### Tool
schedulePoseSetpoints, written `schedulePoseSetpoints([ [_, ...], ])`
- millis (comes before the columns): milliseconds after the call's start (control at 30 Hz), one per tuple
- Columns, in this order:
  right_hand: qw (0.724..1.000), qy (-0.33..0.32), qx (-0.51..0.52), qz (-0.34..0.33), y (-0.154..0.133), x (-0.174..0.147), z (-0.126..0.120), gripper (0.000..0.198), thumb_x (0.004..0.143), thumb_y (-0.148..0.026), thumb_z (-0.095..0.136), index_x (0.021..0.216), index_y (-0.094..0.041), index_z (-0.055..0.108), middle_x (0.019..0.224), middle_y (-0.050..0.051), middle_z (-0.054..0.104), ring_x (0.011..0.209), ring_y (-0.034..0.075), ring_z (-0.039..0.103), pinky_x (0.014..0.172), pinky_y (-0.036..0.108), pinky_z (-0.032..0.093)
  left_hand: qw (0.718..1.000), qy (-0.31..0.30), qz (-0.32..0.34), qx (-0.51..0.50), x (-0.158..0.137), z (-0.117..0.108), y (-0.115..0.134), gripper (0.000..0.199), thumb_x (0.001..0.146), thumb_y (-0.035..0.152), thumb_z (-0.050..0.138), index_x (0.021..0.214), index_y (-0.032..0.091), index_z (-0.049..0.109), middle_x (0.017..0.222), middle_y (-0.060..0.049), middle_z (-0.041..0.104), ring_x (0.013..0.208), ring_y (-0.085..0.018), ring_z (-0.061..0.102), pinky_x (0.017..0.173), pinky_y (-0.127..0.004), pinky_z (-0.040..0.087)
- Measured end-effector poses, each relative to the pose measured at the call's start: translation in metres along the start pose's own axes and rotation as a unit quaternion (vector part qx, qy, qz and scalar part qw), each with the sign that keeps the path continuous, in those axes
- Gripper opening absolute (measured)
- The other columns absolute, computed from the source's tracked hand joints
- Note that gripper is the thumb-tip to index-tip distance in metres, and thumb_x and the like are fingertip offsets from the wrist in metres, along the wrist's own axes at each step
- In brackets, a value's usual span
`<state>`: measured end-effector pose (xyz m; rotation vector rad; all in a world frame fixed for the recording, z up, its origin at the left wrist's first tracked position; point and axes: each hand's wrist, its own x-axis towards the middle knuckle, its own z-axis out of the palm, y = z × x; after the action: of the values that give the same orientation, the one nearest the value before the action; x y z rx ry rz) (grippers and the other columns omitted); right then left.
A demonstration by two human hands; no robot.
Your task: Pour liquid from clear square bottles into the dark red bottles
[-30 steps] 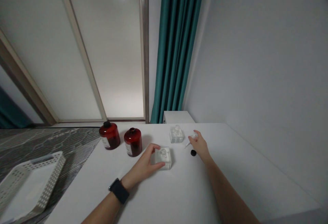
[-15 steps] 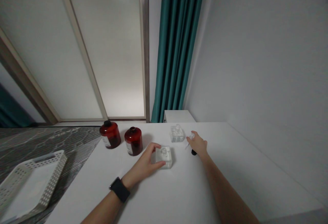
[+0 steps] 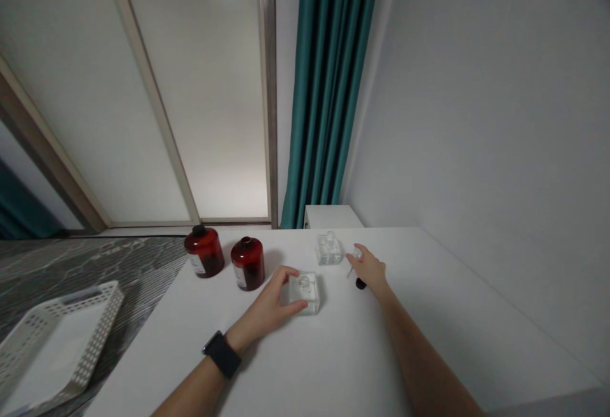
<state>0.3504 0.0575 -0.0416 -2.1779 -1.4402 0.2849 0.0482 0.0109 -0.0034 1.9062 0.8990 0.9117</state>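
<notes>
The left hand (image 3: 274,306) grips a glass bottle (image 3: 309,291) on the table (image 3: 324,366); over to its right, slightly farther off, the right hand (image 3: 370,269) pinches what looks like a dropper (image 3: 357,252), its thin stem slanting down leftward.

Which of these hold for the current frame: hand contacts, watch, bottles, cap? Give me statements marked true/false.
1. The left hand is on a clear square bottle. True.
2. The watch is on the right wrist. False: the watch is on the left wrist.
3. The black cap on the table is partly hidden by the right hand. True.
4. The right hand is empty. False: it holds a small pale piece with a thin stem.
5. Two red bottles stand left of the clear square bottle. True.
</notes>
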Motion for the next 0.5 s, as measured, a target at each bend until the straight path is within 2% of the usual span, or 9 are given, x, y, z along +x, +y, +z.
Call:
schedulePoseSetpoints([
  [133, 0.999, 0.026, 0.019, -0.013, 0.001, -0.002, -0.002, 0.045, 0.09, -0.043, 0.054, 0.131, -0.023, 0.06, 0.078, 0.002, 0.069, 0.089, 0.026, 0.067, 0.091, 0.042, 0.04, 1.0, -0.002, -0.002, 0.001, 0.0, 0.0, -0.001, 0.04, 0.078, 0.021, 0.072, 0.113, 0.022, 0.053, 0.113, -0.006, 0.062, 0.11, -0.027, 0.059, 0.098, -0.04, 0.046],
  [267, 0.995, 0.077, 0.047, -0.052, -0.004, -0.007, -0.01, 0.044, 0.089, -0.037, 0.051, 0.126, -0.017, 0.064, 0.077, 0.004, 0.063, 0.086, 0.027, 0.062, 0.084, 0.039, 0.042, 1.0, -0.001, 0.006, 0.004, 0.001, 0.0, -0.002, 0.04, 0.078, 0.021, 0.073, 0.113, 0.022, 0.053, 0.114, -0.006, 0.061, 0.112, -0.027, 0.058, 0.099, -0.04, 0.045],
  [400, 0.982, 0.124, 0.097, -0.107, -0.018, -0.019, -0.019, 0.043, 0.086, -0.034, 0.049, 0.12, -0.014, 0.066, 0.074, 0.004, 0.058, 0.08, 0.025, 0.057, 0.081, 0.038, 0.043, 1.0, 0.003, 0.018, 0.013, 0.001, 0.0, -0.005, 0.04, 0.078, 0.02, 0.073, 0.113, 0.022, 0.053, 0.116, -0.006, 0.06, 0.113, -0.027, 0.058, 0.102, -0.041, 0.044],
  [500, 0.968, 0.133, 0.149, -0.153, -0.034, -0.035, -0.02, 0.041, 0.089, -0.035, 0.047, 0.119, -0.014, 0.065, 0.069, 0.001, 0.055, 0.073, 0.022, 0.055, 0.075, 0.034, 0.045, 0.999, 0.011, 0.031, 0.02, 0.0, 0.0, -0.006, 0.041, 0.078, 0.02, 0.073, 0.113, 0.022, 0.053, 0.119, -0.007, 0.06, 0.114, -0.027, 0.057, 0.102, -0.042, 0.045],
])
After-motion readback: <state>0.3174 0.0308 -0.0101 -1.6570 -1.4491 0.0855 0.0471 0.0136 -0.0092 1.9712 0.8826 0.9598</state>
